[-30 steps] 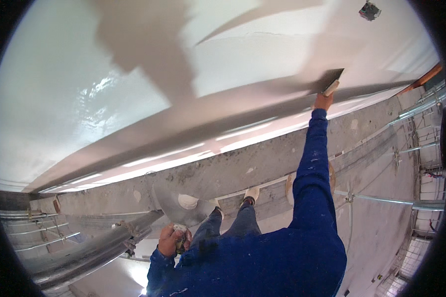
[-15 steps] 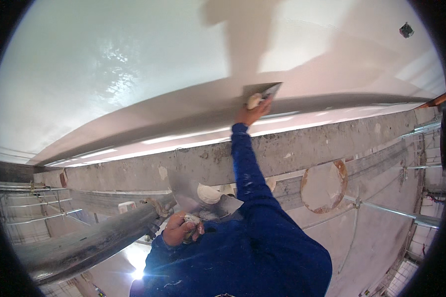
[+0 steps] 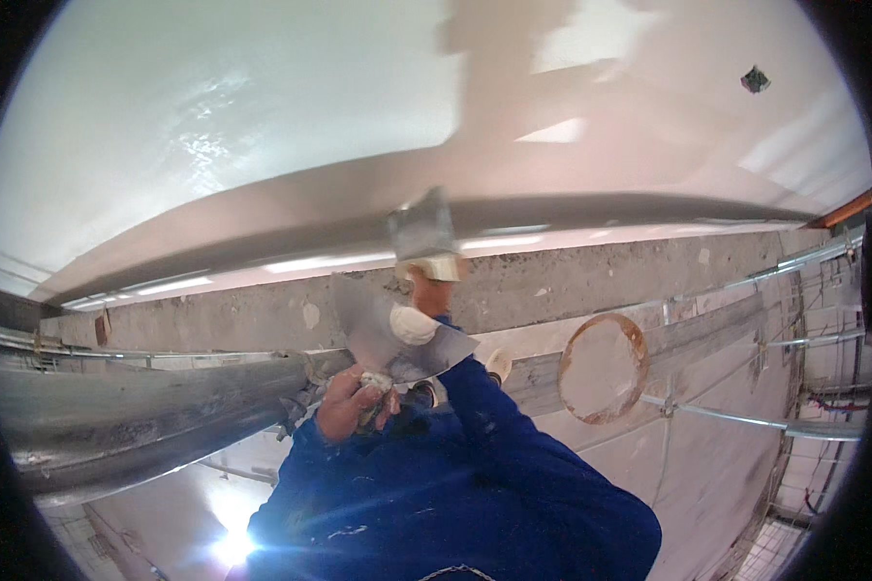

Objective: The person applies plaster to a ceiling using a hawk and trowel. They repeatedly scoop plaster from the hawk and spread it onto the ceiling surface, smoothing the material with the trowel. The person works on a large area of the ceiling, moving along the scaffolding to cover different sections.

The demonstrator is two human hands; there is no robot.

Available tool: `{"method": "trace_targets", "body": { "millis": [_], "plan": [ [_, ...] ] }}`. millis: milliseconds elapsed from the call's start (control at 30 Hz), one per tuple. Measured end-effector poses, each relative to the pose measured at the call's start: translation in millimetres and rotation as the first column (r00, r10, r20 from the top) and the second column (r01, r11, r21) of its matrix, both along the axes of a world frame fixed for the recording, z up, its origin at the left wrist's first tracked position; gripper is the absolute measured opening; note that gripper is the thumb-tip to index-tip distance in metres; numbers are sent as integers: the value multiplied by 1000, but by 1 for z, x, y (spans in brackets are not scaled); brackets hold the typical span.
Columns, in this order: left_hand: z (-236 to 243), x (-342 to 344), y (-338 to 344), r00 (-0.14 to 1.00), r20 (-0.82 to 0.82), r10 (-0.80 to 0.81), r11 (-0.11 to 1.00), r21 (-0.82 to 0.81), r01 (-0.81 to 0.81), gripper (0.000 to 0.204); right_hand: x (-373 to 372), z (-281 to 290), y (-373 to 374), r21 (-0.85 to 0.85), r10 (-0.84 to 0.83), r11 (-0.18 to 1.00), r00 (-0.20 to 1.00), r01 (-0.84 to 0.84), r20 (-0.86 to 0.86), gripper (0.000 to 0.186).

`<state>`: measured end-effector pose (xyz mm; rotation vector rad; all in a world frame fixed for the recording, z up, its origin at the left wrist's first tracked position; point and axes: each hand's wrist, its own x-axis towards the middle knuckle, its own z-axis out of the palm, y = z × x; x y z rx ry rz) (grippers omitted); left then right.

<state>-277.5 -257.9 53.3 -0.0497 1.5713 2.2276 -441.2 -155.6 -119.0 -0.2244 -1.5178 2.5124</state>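
On the left, a long grey metal duct (image 3: 136, 426) runs along the rough grey concrete wall band (image 3: 213, 320), under the wet, glossy white plastered ceiling (image 3: 213, 126). Next comes the left hand (image 3: 354, 405), low in the view and closed tight around the handle of a broad, flat metal plaster hawk (image 3: 397, 334) — its blade tilts up, with a lump of white plaster (image 3: 414, 325) sitting on it. Both arms are in blue sleeves (image 3: 475, 484).

What has changed is the right hand (image 3: 426, 281). A second ago it was stretched far out to the right, pressing the small steel trowel (image 3: 421, 230) against the ceiling edge; half a second ago it was already travelling back along the grey shadowed edge; now it is drawn in close, just above the hawk, its fingers closed on the trowel handle and the blade carrying a pad of white plaster near its heel. The trowel is off the ceiling and almost touching the hawk — judging by that, one smoothing stroke is finished and the blade is back at the supply of plaster rather than at the surface.

Further right, a rust-rimmed round opening (image 3: 603, 368) shows in the wall, crossed by thin metal conduit pipes (image 3: 746, 416); a small dark square fitting (image 3: 754, 79) sits in the ceiling.
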Motion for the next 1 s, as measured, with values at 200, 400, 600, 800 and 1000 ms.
{"method": "trace_targets", "body": {
  "millis": [200,400,600,800,1000],
  "plan": [
    [-13,-16,11,988,-151,-43,996,68,54,25,31,108,128,-248,54,964,986,-92,-154,27],
    [-34,-29,13,989,-145,-39,996,-86,26,35,80,179,162,-246,186,928,919,-281,-349,42],
    [-11,-29,7,987,-146,-67,998,-1,67,27,90,177,171,696,506,571,854,-435,119,33],
    [-8,-50,16,816,-574,67,926,-269,-265,24,109,130,179,-248,325,935,894,-254,308,49],
    [-33,-81,42,496,-842,-211,687,-489,-537,51,109,136,150,-554,448,812,803,-182,393,56]
  ]
}}
